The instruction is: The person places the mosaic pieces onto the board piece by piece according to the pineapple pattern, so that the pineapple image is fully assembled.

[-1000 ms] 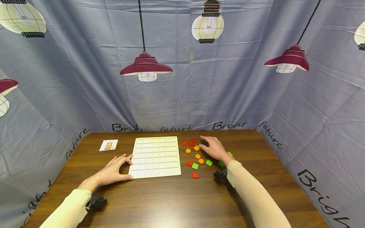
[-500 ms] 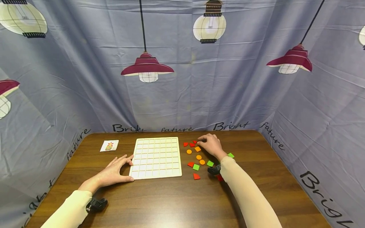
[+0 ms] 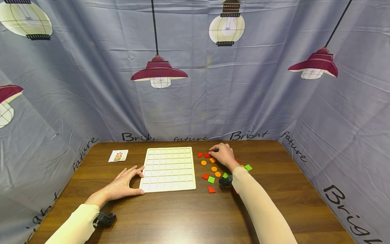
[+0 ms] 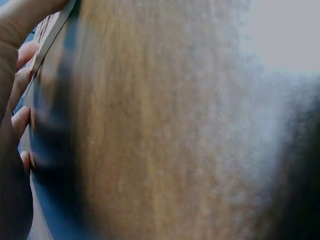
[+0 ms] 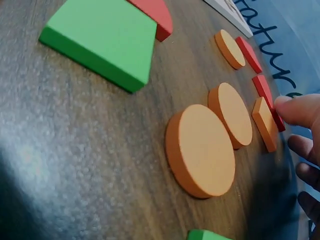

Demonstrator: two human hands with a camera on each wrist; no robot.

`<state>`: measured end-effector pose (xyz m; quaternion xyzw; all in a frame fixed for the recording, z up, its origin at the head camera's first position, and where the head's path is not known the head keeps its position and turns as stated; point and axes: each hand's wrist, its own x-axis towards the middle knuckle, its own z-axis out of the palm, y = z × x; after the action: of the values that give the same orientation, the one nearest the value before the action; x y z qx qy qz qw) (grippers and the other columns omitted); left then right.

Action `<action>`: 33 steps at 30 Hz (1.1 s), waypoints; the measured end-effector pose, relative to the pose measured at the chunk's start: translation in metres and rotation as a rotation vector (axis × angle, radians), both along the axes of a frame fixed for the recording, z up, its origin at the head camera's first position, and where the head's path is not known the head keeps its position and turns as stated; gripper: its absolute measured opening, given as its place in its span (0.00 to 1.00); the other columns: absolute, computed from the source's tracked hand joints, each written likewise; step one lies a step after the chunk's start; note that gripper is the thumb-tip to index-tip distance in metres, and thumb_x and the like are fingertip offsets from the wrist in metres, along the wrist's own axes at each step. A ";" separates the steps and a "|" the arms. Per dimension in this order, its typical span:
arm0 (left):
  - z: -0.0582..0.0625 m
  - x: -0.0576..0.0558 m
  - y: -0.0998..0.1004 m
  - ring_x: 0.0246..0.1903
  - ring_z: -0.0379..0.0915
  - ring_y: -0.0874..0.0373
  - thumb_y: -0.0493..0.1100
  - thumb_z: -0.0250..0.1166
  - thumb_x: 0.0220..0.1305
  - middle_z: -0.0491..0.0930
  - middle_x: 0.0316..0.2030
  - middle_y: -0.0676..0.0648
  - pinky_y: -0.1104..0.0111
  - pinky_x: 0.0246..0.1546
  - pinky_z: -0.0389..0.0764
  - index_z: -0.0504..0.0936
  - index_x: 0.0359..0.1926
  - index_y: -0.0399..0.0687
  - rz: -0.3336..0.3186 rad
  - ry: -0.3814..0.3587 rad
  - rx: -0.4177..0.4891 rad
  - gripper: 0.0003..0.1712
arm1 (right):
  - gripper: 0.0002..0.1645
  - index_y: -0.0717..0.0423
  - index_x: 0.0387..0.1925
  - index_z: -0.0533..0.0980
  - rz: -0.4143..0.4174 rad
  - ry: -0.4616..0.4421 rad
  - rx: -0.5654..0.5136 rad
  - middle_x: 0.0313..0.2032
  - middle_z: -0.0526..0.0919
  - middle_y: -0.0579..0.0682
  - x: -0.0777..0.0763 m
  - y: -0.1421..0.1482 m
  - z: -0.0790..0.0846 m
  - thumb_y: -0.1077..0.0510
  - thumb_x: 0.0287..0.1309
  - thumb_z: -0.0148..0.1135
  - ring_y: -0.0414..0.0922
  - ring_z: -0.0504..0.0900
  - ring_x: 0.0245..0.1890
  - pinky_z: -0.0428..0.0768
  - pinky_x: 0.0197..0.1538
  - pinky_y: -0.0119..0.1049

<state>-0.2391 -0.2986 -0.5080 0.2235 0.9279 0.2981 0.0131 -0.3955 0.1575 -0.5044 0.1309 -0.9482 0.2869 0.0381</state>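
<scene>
My left hand [image 3: 124, 183] rests spread at the left edge of a pale square grid board [image 3: 168, 169], its thumb at the near corner and its fingertips along the side. In the left wrist view, fingers [image 4: 22, 82] lie against the board's edge. My right hand [image 3: 224, 156] reaches over loose flat pieces to the right of the board. Its thumb and forefinger pinch a small red triangle piece [image 5: 278, 120], mostly hidden by the fingertips. Close by are an orange square piece [image 5: 265, 124] and another red piece [image 5: 262, 89].
Orange discs [image 5: 202, 152], green squares [image 5: 102, 42] and red wedge pieces [image 3: 211, 189] lie scattered on the wooden table [image 3: 170, 220]. A card with a pineapple picture [image 3: 118, 156] sits at the far left. Grey printed curtain [image 3: 195, 112] surrounds the table.
My right hand has moved left and down to the small red triangle, its fingers drawing together there. The left hand stays at the board. The head view has shifted slightly.
</scene>
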 end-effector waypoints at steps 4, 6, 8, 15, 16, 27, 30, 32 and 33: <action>0.000 -0.001 0.000 0.76 0.49 0.34 0.65 0.77 0.53 0.63 0.75 0.41 0.35 0.72 0.39 0.75 0.51 0.55 0.004 -0.002 -0.002 0.33 | 0.10 0.43 0.44 0.89 0.000 0.017 0.027 0.47 0.85 0.48 0.000 0.001 0.000 0.49 0.65 0.69 0.54 0.72 0.53 0.67 0.56 0.57; 0.000 -0.001 0.000 0.75 0.49 0.34 0.65 0.77 0.53 0.63 0.75 0.41 0.35 0.72 0.40 0.75 0.51 0.55 0.003 0.006 0.000 0.33 | 0.10 0.44 0.45 0.89 -0.003 0.021 0.037 0.47 0.84 0.48 0.000 0.003 0.000 0.49 0.64 0.69 0.55 0.72 0.53 0.67 0.55 0.57; 0.000 -0.001 0.001 0.75 0.50 0.33 0.65 0.77 0.53 0.63 0.75 0.40 0.34 0.72 0.41 0.75 0.51 0.55 0.001 0.014 -0.001 0.32 | 0.10 0.44 0.45 0.88 -0.002 0.015 0.042 0.48 0.84 0.49 0.001 0.007 0.001 0.50 0.65 0.69 0.55 0.72 0.53 0.67 0.55 0.57; 0.002 0.001 0.001 0.75 0.50 0.33 0.65 0.76 0.53 0.64 0.75 0.41 0.34 0.72 0.41 0.75 0.50 0.56 0.003 0.008 -0.007 0.32 | 0.10 0.44 0.45 0.88 -0.007 0.001 0.058 0.48 0.83 0.50 0.004 0.026 0.003 0.51 0.65 0.68 0.55 0.71 0.53 0.67 0.56 0.58; 0.002 0.001 0.001 0.75 0.50 0.33 0.65 0.77 0.53 0.64 0.75 0.41 0.34 0.72 0.41 0.75 0.50 0.56 0.004 0.006 -0.007 0.32 | 0.10 0.44 0.45 0.88 -0.005 -0.003 0.054 0.49 0.83 0.50 0.005 0.029 0.003 0.52 0.65 0.68 0.55 0.71 0.52 0.67 0.56 0.58; 0.001 0.001 0.001 0.75 0.51 0.33 0.65 0.77 0.53 0.64 0.75 0.42 0.35 0.72 0.42 0.75 0.49 0.56 0.010 0.009 -0.015 0.32 | 0.21 0.50 0.54 0.85 -0.019 -0.043 0.011 0.55 0.81 0.55 0.008 0.046 0.001 0.49 0.61 0.71 0.57 0.70 0.55 0.64 0.59 0.59; 0.001 0.001 0.001 0.75 0.51 0.33 0.65 0.77 0.53 0.64 0.74 0.41 0.35 0.72 0.42 0.75 0.49 0.56 0.011 0.012 -0.014 0.32 | 0.20 0.51 0.52 0.86 -0.026 -0.041 0.015 0.55 0.81 0.56 0.008 0.047 0.002 0.48 0.60 0.72 0.58 0.70 0.56 0.63 0.59 0.60; 0.001 0.001 0.000 0.75 0.51 0.33 0.65 0.77 0.53 0.64 0.74 0.41 0.35 0.72 0.42 0.75 0.50 0.56 0.010 0.016 -0.015 0.32 | 0.20 0.50 0.51 0.86 -0.031 -0.046 0.013 0.55 0.81 0.56 0.008 0.048 0.001 0.47 0.60 0.72 0.58 0.69 0.56 0.62 0.60 0.60; 0.001 0.000 0.000 0.75 0.51 0.33 0.65 0.77 0.53 0.64 0.75 0.41 0.35 0.72 0.42 0.75 0.50 0.56 0.010 0.015 -0.015 0.32 | 0.20 0.50 0.51 0.86 -0.035 -0.046 0.010 0.55 0.81 0.56 0.008 0.048 0.001 0.46 0.60 0.72 0.58 0.69 0.56 0.62 0.60 0.60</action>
<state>-0.2389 -0.2981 -0.5075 0.2210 0.9313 0.2895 0.0064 -0.3877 0.2051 -0.5032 0.1080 -0.9524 0.2843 0.0207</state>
